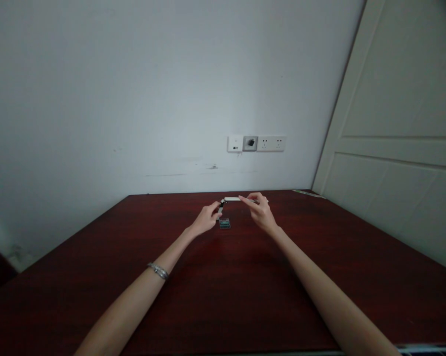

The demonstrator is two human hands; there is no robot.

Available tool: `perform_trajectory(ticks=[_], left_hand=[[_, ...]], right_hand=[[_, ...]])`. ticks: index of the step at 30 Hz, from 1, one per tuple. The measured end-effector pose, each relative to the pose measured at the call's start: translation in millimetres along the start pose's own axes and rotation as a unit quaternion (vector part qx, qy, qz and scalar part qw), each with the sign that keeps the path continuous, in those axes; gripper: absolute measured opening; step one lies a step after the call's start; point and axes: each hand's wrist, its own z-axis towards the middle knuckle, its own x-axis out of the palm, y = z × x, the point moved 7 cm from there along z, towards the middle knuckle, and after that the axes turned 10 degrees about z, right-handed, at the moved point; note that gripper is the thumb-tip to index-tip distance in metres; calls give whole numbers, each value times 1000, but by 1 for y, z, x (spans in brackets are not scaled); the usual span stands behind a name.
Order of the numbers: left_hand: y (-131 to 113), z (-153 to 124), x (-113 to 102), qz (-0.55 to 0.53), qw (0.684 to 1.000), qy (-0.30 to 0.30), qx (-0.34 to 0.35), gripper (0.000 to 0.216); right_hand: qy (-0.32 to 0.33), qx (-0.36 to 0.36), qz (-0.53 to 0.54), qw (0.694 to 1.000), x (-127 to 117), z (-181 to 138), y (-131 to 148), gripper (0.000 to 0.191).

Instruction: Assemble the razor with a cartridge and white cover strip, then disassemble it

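Note:
A thin hinged tool, perhaps a folding razor, is held up between my hands above the table. Its white arm (232, 199) runs level to the right, and a shorter dark and silver arm (221, 209) hangs down from the joint. My left hand (205, 220) is closed, pinching the shorter arm between thumb and fingers. The far end of the white arm is in the closed fingers of my right hand (263, 213), which partly hide it. Just below the shorter arm, a small clear flat case (224, 224) with something dark inside lies on the table.
The dark red wooden table (223, 291) reaches back to a pale wall (163, 89). Sockets and a switch plate (270, 143) are set low in that wall. A white panelled door (400, 123) stands along the right. A thin pale strip (307, 194) lies at the back right edge.

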Motion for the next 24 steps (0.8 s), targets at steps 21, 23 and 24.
perform_trajectory(ticks=[21,23,24], left_hand=[[3,0,10,-315,932,28,-176,31],[0,-1,14,-343,917,39,-200,33],[-2,-1,15,-353,911,42,-210,34]], right_hand=[[-40,80,100,991,5,-1,-27,41],[-40,82,99,991,7,6,-25,41],[-37,81,95,992,8,10,-23,41]])
